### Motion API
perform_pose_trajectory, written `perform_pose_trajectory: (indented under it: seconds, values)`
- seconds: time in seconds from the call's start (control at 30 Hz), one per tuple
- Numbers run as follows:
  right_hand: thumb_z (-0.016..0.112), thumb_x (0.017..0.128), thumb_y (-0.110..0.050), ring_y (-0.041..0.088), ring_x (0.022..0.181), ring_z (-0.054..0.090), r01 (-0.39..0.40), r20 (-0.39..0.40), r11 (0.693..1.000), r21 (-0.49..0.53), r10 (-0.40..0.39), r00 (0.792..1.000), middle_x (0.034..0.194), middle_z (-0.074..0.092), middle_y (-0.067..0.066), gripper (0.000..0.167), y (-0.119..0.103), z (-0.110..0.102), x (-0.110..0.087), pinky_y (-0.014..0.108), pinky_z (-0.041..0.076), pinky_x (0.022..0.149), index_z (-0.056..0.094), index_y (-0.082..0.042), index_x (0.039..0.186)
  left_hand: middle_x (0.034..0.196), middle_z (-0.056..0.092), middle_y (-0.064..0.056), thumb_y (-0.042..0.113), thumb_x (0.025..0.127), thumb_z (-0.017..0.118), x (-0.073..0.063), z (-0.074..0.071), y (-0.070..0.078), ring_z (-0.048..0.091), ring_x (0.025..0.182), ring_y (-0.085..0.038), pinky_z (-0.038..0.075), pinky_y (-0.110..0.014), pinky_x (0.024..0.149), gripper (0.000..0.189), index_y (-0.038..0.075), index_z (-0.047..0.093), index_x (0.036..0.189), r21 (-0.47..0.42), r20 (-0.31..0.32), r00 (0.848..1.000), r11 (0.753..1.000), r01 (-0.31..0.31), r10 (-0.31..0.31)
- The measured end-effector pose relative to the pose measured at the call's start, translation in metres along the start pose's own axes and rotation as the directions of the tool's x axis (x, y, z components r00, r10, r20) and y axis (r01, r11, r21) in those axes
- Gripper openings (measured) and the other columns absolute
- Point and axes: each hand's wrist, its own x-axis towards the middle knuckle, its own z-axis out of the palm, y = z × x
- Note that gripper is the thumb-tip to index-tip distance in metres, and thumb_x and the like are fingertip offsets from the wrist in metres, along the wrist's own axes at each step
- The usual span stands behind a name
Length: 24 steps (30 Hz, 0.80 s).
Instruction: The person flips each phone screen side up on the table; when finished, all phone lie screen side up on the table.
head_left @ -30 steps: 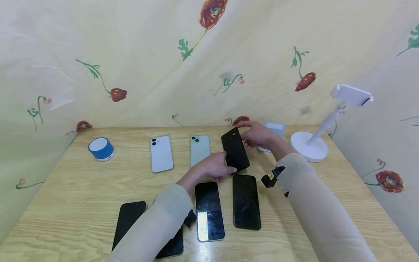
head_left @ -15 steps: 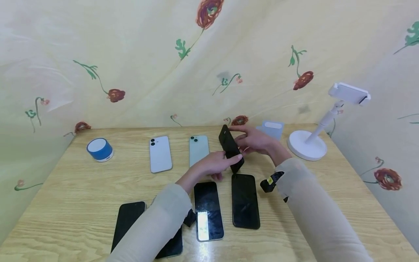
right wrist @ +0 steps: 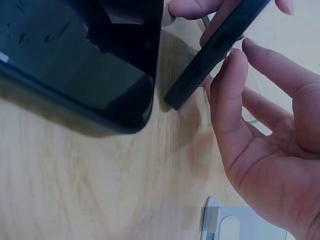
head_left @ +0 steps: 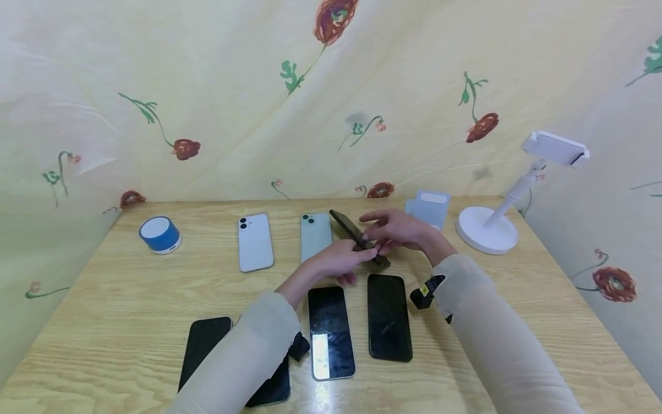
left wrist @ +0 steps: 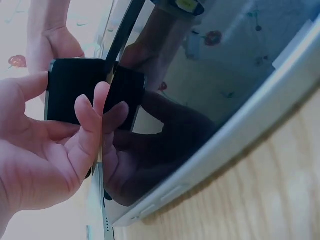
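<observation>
A black smartphone (head_left: 347, 226) is tilted up on its long edge at the back of the table. My left hand (head_left: 338, 259) pinches its near end; the left wrist view shows the thumb at one side of the dark phone (left wrist: 75, 90) and fingers at the other. On its right side, my right hand (head_left: 400, 230) touches it with bent fingertips, the forefinger apart. In the right wrist view the phone's bottom edge (right wrist: 190, 82) shows a port and speaker holes; beyond it, contact with the right fingertips is partly hidden.
Black-screened phones (head_left: 331, 333), (head_left: 390, 319) lie in front, others (head_left: 204, 345), (head_left: 274, 388) partly under the left sleeve. Behind are a white phone (head_left: 256, 244) and a pale green phone (head_left: 315, 236). Also around: blue speaker (head_left: 159, 234), light blue stand (head_left: 430, 208), white phone holder (head_left: 488, 230).
The black phone has turned from showing its broad dark face to standing edge-on, its far end swinging left. My right hand has shifted slightly downward and left; my left hand stays at the near end.
</observation>
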Motion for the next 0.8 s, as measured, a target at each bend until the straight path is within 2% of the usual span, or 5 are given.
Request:
perform_pose_trajectory:
  seconds: [0.17, 0.27, 0.4, 0.6, 0.8]
  values:
    - [0.061, 0.106, -0.015, 0.013, 0.076, 0.068, -0.022, -0.010, 1.000, 0.005, 0.022, 1.000, 0.139, 0.059, 0.024, 0.065, 0.001, 0.001, 0.000, 0.026, 0.061, 0.070, 0.034, -0.002, 0.164, 0.073, 0.070, -0.011, 0.044, 0.111, 0.053, -0.001, 0.004, 0.000, 0.069, 0.063, -0.018, 0.056, -0.027, 0.058, 0.047, 0.002, 0.063, 0.129, -0.087, 0.008, 1.000, 0.996, -0.012, 0.013]
    - [0.063, 0.105, -0.017, 0.013, 0.075, 0.067, -0.032, -0.017, 0.999, 0.009, 0.033, 0.999, 0.141, 0.057, 0.025, 0.066, 0.002, 0.000, -0.001, 0.026, 0.062, 0.071, 0.035, -0.002, 0.163, 0.081, 0.070, -0.013, 0.036, 0.111, 0.056, -0.002, 0.005, 0.003, 0.068, 0.061, -0.019, 0.056, -0.027, 0.057, 0.036, 0.004, 0.063, 0.125, -0.158, -0.012, 0.999, 0.986, -0.046, 0.044]
    - [0.065, 0.105, -0.018, 0.013, 0.076, 0.067, -0.047, -0.028, 0.999, 0.009, 0.047, 0.998, 0.140, 0.056, 0.025, 0.067, 0.004, -0.002, -0.002, 0.027, 0.062, 0.071, 0.035, -0.002, 0.163, 0.092, 0.070, -0.021, 0.024, 0.109, 0.061, -0.003, 0.006, 0.007, 0.066, 0.059, -0.020, 0.055, -0.027, 0.054, 0.032, 0.006, 0.059, 0.135, -0.227, -0.071, 0.995, 0.970, -0.087, 0.072]
    - [0.068, 0.103, -0.021, 0.014, 0.079, 0.065, -0.055, -0.050, 0.998, -0.021, 0.054, 0.997, 0.132, 0.059, 0.021, 0.068, 0.007, -0.004, -0.002, 0.027, 0.063, 0.072, 0.039, 0.000, 0.161, 0.101, 0.073, -0.018, 0.016, 0.105, 0.066, -0.003, 0.005, 0.013, 0.066, 0.061, -0.020, 0.056, -0.028, 0.055, 0.053, 0.003, 0.038, 0.149, -0.259, -0.152, 0.988, 0.964, -0.055, 0.016]
    - [0.072, 0.100, -0.019, 0.014, 0.075, 0.063, -0.068, -0.088, 0.996, -0.059, 0.063, 0.994, 0.114, 0.061, 0.014, 0.068, 0.005, -0.003, -0.003, 0.027, 0.063, 0.069, 0.042, 0.001, 0.158, 0.092, 0.075, -0.020, 0.013, 0.103, 0.069, -0.002, 0.006, 0.014, 0.068, 0.060, -0.021, 0.059, -0.030, 0.058, 0.085, 0.003, 0.011, 0.165, -0.221, -0.187, 0.982, 0.975, -0.018, -0.024]
